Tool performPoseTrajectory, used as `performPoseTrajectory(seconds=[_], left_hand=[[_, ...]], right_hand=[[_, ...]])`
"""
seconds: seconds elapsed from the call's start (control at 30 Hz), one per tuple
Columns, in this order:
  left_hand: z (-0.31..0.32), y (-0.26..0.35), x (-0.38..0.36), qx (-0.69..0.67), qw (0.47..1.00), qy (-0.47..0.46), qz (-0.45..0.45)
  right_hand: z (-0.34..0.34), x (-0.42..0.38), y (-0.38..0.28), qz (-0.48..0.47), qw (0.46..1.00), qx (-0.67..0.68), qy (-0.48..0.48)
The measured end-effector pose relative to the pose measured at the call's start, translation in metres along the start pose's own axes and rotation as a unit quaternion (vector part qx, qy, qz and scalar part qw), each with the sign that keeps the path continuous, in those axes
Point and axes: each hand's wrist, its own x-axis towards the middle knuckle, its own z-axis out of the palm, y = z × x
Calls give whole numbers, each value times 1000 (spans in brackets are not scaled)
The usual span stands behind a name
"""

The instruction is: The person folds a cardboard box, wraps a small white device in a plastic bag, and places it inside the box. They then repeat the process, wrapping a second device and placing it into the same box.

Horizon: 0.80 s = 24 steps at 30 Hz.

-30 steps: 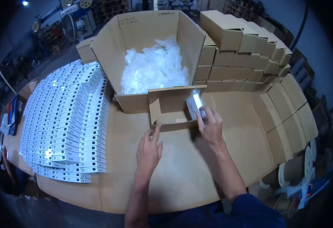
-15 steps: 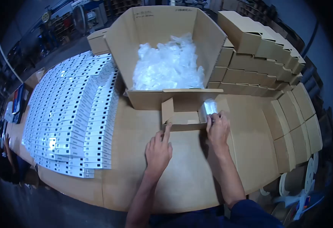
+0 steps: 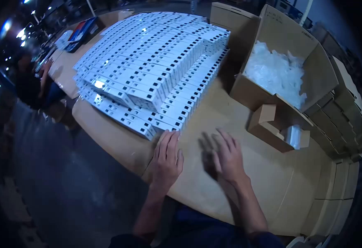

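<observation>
My left hand point(image 3: 167, 160) has its fingers stretched forward, thumb apart, with the fingertips right at the near corner of a large stack of slim white boxes point(image 3: 146, 74). These boxes lie in tight rows, each with small black squares on its end. My right hand point(image 3: 230, 160) is over the bare tabletop to the right of the stack, fingers spread and holding nothing. Beyond it, to the right, stands a small open cardboard box point(image 3: 270, 134) with its flaps up. A clear plastic-wrapped item point(image 3: 293, 136) sits in its right end.
A large open carton point(image 3: 247, 87) full of clear plastic bags point(image 3: 276, 70) stands behind the small box. Brown cardboard boxes point(image 3: 334, 120) are stacked along the right side. Another person point(image 3: 34, 80) is at the table's far left end, near a blue-and-red tray point(image 3: 81, 33).
The view has swung left. Both hands have left the small cardboard box; my left hand is now at the white boxes and my right hand over the table. The wrapped item stays in the box.
</observation>
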Motion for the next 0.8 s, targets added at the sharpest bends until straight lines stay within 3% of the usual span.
performPoseTrajectory(seconds=[0.17,0.33,0.47,0.57,0.63,0.73,0.8], left_hand=[[-3,-33,7,53,998,-27,5],[-1,-39,-2,3,999,18,-33],[-10,-37,-7,92,995,-10,-23],[-24,-23,-14,126,992,-12,21],[-25,-8,-18,73,996,-11,39],[-12,18,-11,-12,998,1,67],[-1,36,-5,-72,994,4,78]], right_hand=[[44,53,-37,-72,994,-17,-84],[57,63,-40,-67,993,-35,-94],[54,57,-41,-55,995,8,-88],[23,49,-44,-11,996,54,-67],[1,30,-37,75,987,118,-85],[-45,7,-18,176,935,280,-126],[-69,-4,-7,229,871,404,-160]])
